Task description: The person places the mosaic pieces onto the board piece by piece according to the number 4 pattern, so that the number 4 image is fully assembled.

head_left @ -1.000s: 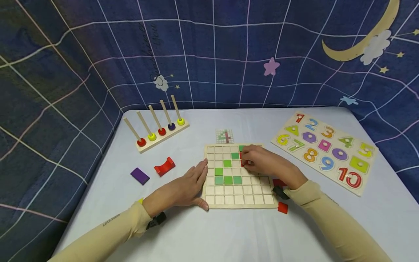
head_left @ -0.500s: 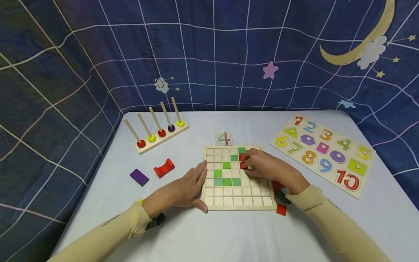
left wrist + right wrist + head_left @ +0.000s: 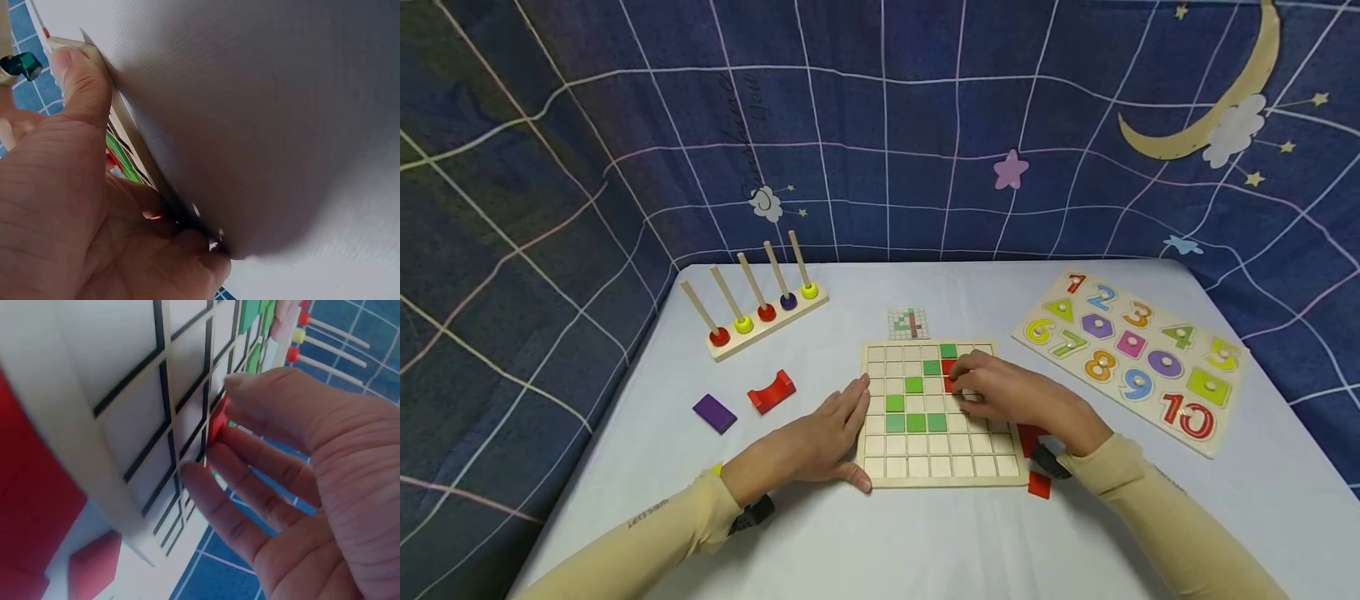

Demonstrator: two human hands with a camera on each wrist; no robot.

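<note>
A wooden grid board [image 3: 951, 482] lies on the white table, with several green tiles [image 3: 913, 385] in its cells. My left hand [image 3: 820, 437] rests along the board's left edge, fingers straight and thumb at the near corner. My right hand [image 3: 1011, 392] is over the board's right half, its fingertips at a red tile [image 3: 217, 422] lying in a cell. In the right wrist view the thumb and fingers stand apart around that tile, touching it or just beside it. Another red tile [image 3: 949, 367] sits in the cell above.
A small pattern card [image 3: 907, 323] lies behind the board. Loose red tiles [image 3: 1039, 484] are at its right side. A peg stand with rings [image 3: 767, 325], a red arch block [image 3: 772, 392] and a purple block [image 3: 714, 413] are left. A number puzzle board [image 3: 1135, 358] is right.
The right hand has shifted slightly toward me on the board, and more of the red tiles shows beside its fingers. The left hand stays on the board's edge. The head view has tilted slightly.
</note>
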